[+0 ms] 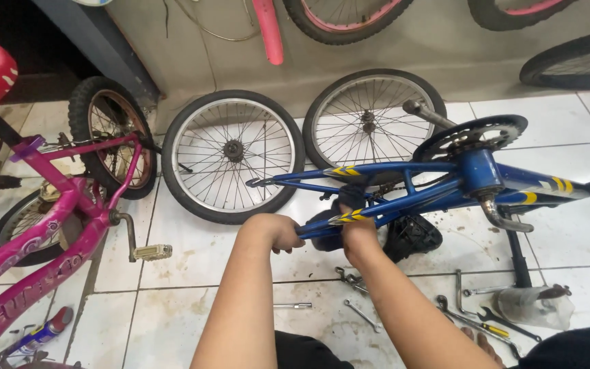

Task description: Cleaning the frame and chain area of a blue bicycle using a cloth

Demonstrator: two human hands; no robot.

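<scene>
A blue bicycle frame [445,179] with yellow stripes lies upside down on the white tiled floor, its wheels off and its chainring [469,133] facing up. My left hand [276,231] is closed around the end of the lower rear stay. My right hand [356,236] grips the same stay a little further right, by a yellow stripe. A black part sits just behind my right hand; what it is stays unclear. Two loose spoked wheels [233,156] [370,119] lean against the wall behind the frame.
A pink bicycle [56,232] stands at the left, its pedal [151,253] sticking out toward me. Wrenches [360,314] and other hand tools [486,321] lie on the tiles by my knees, with a clear plastic bag [534,307] at right. More wheels hang on the wall.
</scene>
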